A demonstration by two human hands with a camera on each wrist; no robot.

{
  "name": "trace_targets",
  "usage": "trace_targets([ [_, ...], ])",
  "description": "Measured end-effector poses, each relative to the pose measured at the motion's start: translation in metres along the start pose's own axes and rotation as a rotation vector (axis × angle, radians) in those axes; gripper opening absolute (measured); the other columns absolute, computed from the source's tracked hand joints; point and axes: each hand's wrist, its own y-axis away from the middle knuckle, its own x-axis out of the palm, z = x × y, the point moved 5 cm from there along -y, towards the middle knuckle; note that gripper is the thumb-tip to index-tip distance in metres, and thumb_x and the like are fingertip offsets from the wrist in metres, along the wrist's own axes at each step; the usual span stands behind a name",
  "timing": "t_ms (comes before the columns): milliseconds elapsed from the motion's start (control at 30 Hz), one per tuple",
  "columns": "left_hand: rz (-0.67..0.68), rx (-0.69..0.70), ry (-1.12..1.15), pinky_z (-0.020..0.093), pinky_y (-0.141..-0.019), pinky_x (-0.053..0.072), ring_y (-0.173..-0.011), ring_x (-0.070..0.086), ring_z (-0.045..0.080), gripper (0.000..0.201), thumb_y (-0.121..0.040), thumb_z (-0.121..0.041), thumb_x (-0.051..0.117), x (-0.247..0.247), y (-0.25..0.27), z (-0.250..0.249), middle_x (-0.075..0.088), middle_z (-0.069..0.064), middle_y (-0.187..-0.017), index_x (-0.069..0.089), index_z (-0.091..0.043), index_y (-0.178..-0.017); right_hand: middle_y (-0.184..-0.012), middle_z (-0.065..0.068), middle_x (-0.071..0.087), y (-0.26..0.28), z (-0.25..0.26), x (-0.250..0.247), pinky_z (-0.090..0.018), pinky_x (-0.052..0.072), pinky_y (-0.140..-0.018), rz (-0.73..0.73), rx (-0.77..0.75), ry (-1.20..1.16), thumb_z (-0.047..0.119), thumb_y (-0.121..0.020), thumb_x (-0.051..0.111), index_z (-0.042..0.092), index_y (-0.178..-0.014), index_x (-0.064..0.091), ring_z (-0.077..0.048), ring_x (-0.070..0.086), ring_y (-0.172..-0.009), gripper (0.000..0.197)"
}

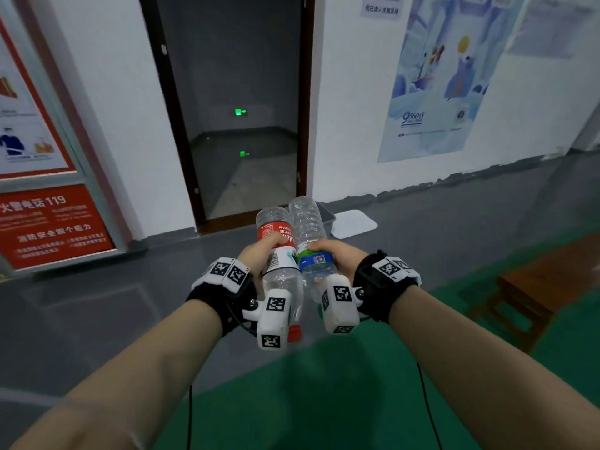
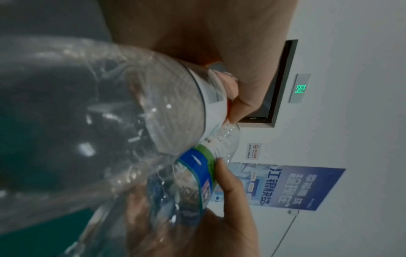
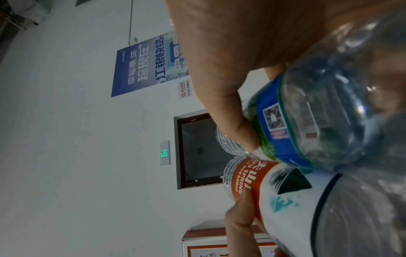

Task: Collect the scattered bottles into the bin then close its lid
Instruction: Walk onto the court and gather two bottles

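Note:
My left hand grips a clear bottle with a red and white label, its red cap pointing back toward me. My right hand grips a clear bottle with a blue and green label. The two bottles are held side by side in the air, touching, bases pointing forward. Behind them on the floor a grey bin shows only by its corner, with its white lid lying flat beside it on the right. The wrist views show the red-label bottle and the blue-label bottle close up, with fingers curled round the label.
A dark open doorway stands straight ahead in a white wall with posters. A red fire-safety cabinet is at the left. A wooden bench stands on the green floor at the right. Grey floor lies between me and the bin.

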Motion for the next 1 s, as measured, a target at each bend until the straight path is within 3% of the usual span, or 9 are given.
trace_targets([
  [133, -0.021, -0.014, -0.004, 0.053, -0.092, 0.048, -0.087, 0.065, 0.034, 0.076, -0.046, -0.031, 0.079, -0.021, -0.120, -0.037, 0.068, 0.022, -0.104, 0.059, -0.002, -0.113, -0.086, -0.013, 0.066, -0.123, 0.032, -0.010, -0.024, 0.055, -0.056, 0.005, 0.034, 0.018, 0.017, -0.089, 0.061, 0.007, -0.097, 0.062, -0.018, 0.064, -0.060, 0.013],
  [233, -0.056, 0.010, -0.020, 0.053, -0.093, 0.048, -0.086, 0.065, 0.034, 0.059, -0.057, -0.028, 0.077, -0.034, -0.212, -0.066, 0.068, 0.020, -0.095, 0.060, -0.002, -0.107, -0.088, -0.015, 0.067, -0.221, 0.046, -0.024, -0.030, 0.054, -0.064, -0.080, 0.063, 0.022, 0.016, -0.085, 0.066, 0.006, -0.090, 0.066, -0.021, 0.063, -0.064, 0.011],
  [333, -0.071, -0.039, -0.040, 0.057, -0.091, 0.048, -0.086, 0.066, 0.035, 0.067, -0.044, -0.032, 0.080, -0.050, -0.307, -0.094, 0.070, 0.019, -0.090, 0.063, -0.003, -0.102, -0.093, -0.017, 0.070, -0.323, 0.062, -0.039, -0.038, 0.058, -0.073, -0.168, 0.189, 0.066, 0.024, -0.062, 0.083, -0.001, -0.105, 0.066, -0.027, 0.067, -0.068, 0.053],
  [400, -0.087, -0.063, -0.034, 0.055, -0.091, 0.049, -0.082, 0.066, 0.034, 0.056, -0.052, -0.030, 0.081, -0.058, -0.359, -0.121, 0.069, 0.019, -0.085, 0.063, -0.003, -0.097, -0.098, -0.018, 0.068, -0.381, 0.081, -0.050, -0.045, 0.055, -0.083, -0.186, 0.231, 0.069, 0.029, -0.055, 0.084, -0.001, -0.113, 0.062, -0.030, 0.065, -0.074, 0.068],
  [467, -0.107, -0.076, -0.028, 0.048, -0.088, 0.051, -0.073, 0.063, 0.030, 0.037, -0.064, -0.025, 0.078, -0.061, -0.414, -0.151, 0.067, 0.016, -0.078, 0.062, -0.004, -0.091, -0.097, -0.018, 0.067, -0.435, 0.104, -0.068, -0.043, 0.054, -0.078, -0.223, 0.261, 0.059, 0.028, -0.066, 0.080, 0.000, -0.115, 0.059, -0.030, 0.063, -0.073, 0.061],
  [567, -0.142, -0.116, -0.074, 0.048, -0.091, 0.051, -0.076, 0.064, 0.030, 0.047, -0.053, -0.030, 0.080, -0.056, -0.491, -0.191, 0.068, 0.016, -0.082, 0.064, -0.004, -0.089, -0.090, -0.017, 0.065, -0.494, 0.134, -0.096, -0.038, 0.053, -0.067, -0.224, 0.308, 0.050, 0.025, -0.076, 0.075, 0.000, -0.118, 0.057, -0.028, 0.062, -0.069, 0.052],
  [700, -0.156, -0.143, -0.092, 0.050, -0.090, 0.051, -0.083, 0.068, 0.032, 0.053, -0.052, -0.035, 0.081, -0.040, -0.602, -0.236, 0.071, 0.017, -0.089, 0.065, -0.005, -0.092, -0.087, -0.015, 0.064, -0.582, 0.178, -0.156, -0.040, 0.052, -0.069, -0.260, 0.344, 0.098, 0.028, -0.078, 0.074, 0.000, -0.111, 0.057, -0.026, 0.061, -0.069, 0.047],
  [867, -0.179, -0.065, -0.094, 0.042, -0.088, 0.051, -0.075, 0.063, 0.029, 0.031, -0.070, -0.028, 0.076, -0.003, -0.735, -0.291, 0.066, 0.014, -0.077, 0.061, -0.004, -0.083, -0.086, -0.014, 0.064, -0.730, 0.237, -0.243, -0.035, 0.051, -0.062, -0.302, 0.267, 0.158, 0.033, -0.065, 0.081, 0.000, -0.125, 0.054, -0.026, 0.060, -0.066, 0.073],
  [1000, -0.205, -0.071, -0.093, 0.051, -0.090, 0.052, -0.091, 0.068, 0.034, 0.072, -0.038, -0.044, 0.083, 0.019, -0.845, -0.320, 0.071, 0.018, -0.095, 0.066, -0.005, -0.095, -0.082, -0.013, 0.064, -0.810, 0.293, -0.276, -0.026, 0.049, -0.050, -0.259, 0.282, 0.191, 0.028, -0.079, 0.074, -0.002, -0.125, 0.054, -0.020, 0.062, -0.050, 0.058],
])
